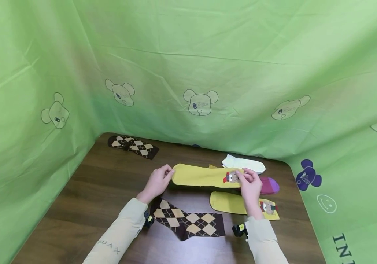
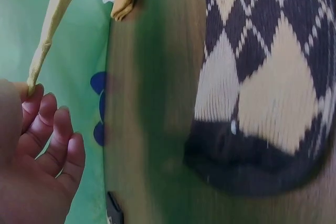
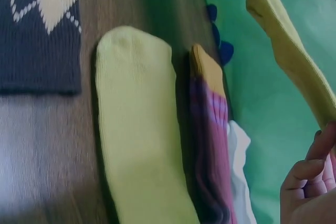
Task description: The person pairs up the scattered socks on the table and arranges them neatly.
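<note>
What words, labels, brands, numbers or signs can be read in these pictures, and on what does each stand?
"UAX", after an unclear first letter: left sleeve.
"INI", as best I can tell, sideways and cut off by the picture's edge: green cloth.
Too small or blurred to read: marks on the cloth's bear faces and yellow patches on the wrist cameras.
Socks: no letters I can make out.

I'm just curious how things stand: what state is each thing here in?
Upper yellow sock, lifted, held at both ends
Lower yellow sock, lying flat
Near argyle sock, lying flat
Far argyle sock, lying, creased midway
Purple sock, lying, partly hidden
White sock, lying down
Left grip, pinching
Right grip, pinching
</note>
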### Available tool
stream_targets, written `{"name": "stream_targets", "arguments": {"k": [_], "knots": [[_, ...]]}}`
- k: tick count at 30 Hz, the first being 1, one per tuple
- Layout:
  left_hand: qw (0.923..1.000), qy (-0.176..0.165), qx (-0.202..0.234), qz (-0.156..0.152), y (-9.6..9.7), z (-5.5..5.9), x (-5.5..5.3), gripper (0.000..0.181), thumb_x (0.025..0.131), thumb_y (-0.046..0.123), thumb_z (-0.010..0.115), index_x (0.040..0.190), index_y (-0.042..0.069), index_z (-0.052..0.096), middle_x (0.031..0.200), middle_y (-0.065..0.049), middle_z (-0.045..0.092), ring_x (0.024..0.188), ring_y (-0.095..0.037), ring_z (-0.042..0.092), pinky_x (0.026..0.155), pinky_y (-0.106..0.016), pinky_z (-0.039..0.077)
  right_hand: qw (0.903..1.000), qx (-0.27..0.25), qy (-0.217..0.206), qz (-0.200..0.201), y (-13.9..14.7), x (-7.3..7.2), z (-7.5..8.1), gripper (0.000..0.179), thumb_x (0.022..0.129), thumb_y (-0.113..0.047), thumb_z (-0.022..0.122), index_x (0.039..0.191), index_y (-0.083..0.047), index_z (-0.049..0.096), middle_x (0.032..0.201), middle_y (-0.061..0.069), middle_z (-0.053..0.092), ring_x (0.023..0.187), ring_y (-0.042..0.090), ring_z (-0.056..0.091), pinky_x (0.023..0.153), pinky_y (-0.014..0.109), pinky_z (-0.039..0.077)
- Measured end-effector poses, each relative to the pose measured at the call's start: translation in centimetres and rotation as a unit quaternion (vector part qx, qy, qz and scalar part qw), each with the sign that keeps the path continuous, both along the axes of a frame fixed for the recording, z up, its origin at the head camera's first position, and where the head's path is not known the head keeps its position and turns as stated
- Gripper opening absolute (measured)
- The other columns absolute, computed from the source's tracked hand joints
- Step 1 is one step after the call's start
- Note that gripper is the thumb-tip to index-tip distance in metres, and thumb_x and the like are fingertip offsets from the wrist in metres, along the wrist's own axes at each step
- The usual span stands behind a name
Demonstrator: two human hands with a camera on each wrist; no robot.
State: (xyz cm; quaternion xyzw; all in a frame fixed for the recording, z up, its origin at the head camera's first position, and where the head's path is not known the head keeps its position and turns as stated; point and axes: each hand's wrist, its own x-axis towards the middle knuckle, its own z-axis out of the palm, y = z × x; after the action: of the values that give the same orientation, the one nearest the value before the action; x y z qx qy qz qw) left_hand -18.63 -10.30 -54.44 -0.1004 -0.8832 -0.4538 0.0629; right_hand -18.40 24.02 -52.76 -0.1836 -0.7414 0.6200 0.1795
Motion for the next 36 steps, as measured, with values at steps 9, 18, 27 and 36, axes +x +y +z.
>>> {"name": "stream_targets", "arguments": {"k": [9,18,27,36], "knots": [[0.9994,0.006,-0.010,-0.032,2.6,-0.4,0.2,0.016,0.104,0.019,0.059,0.091,0.013,0.065,0.072,0.008,0.057,0.061,-0.010,0.051,0.060,-0.031,0.046,0.9991,-0.026,-0.010,-0.032,2.6,0.7,0.2,0.033,0.088,-0.018,0.083,0.107,-0.003,0.062,0.073,-0.016,0.065,0.068,-0.001,0.059,0.057,0.013,0.044],[0.9954,-0.006,-0.059,-0.075,4.9,-0.8,1.3,0.012,0.106,0.015,0.055,0.097,0.012,0.063,0.082,0.006,0.061,0.067,-0.010,0.054,0.064,-0.029,0.048,0.9979,-0.038,-0.006,-0.052,4.9,1.7,0.2,0.032,0.086,-0.014,0.084,0.105,-0.002,0.061,0.071,-0.016,0.066,0.067,-0.001,0.060,0.056,0.013,0.044],[0.9918,-0.009,-0.078,-0.101,6.7,-0.7,1.8,0.010,0.104,0.013,0.056,0.096,0.012,0.062,0.081,0.005,0.060,0.067,-0.010,0.053,0.063,-0.029,0.047,0.9973,-0.029,-0.013,-0.066,6.8,2.6,-0.1,0.025,0.086,-0.013,0.084,0.091,-0.003,0.062,0.067,-0.013,0.065,0.061,0.000,0.058,0.054,0.013,0.044],[0.9889,-0.015,-0.087,-0.119,8.8,-0.8,1.9,0.011,0.104,0.017,0.056,0.100,0.013,0.065,0.080,0.008,0.060,0.069,-0.009,0.055,0.068,-0.030,0.050,0.9954,-0.035,-0.034,-0.083,9.2,3.8,-0.5,0.019,0.085,-0.012,0.084,0.084,-0.009,0.065,0.066,-0.013,0.065,0.061,0.000,0.058,0.055,0.013,0.045]]}}
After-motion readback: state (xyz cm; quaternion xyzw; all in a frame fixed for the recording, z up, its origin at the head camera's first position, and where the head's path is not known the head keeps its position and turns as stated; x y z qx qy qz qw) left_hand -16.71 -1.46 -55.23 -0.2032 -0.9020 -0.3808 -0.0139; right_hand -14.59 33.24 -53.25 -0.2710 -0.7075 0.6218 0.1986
